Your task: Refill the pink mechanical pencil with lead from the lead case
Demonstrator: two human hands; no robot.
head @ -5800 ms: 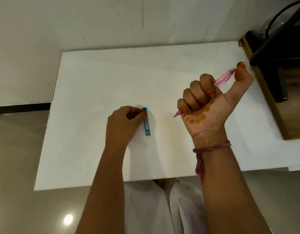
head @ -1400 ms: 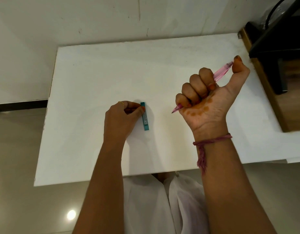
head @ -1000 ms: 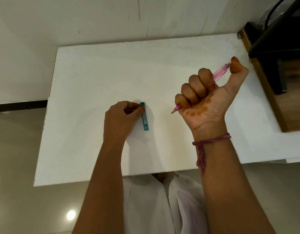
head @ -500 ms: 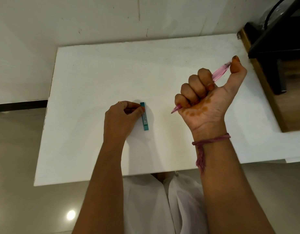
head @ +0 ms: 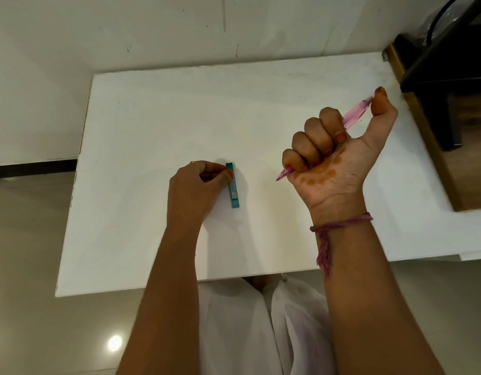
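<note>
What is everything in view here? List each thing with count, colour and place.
Table: one, white, fills the middle, against the wall.
Lead case: one, teal, lying flat on the table near the centre, at the left thumb tip.
Mechanical pencil: one, translucent pink, in the right fist, tip pointing down-left.
Wooden unit: one, brown with a black object on it, right edge.
Wrist thread: one, maroon, right wrist.
Ring: one, gold, left finger.
Left hand: on the table beside the case.
Right hand: raised, thumb on the pencil's end.
</note>
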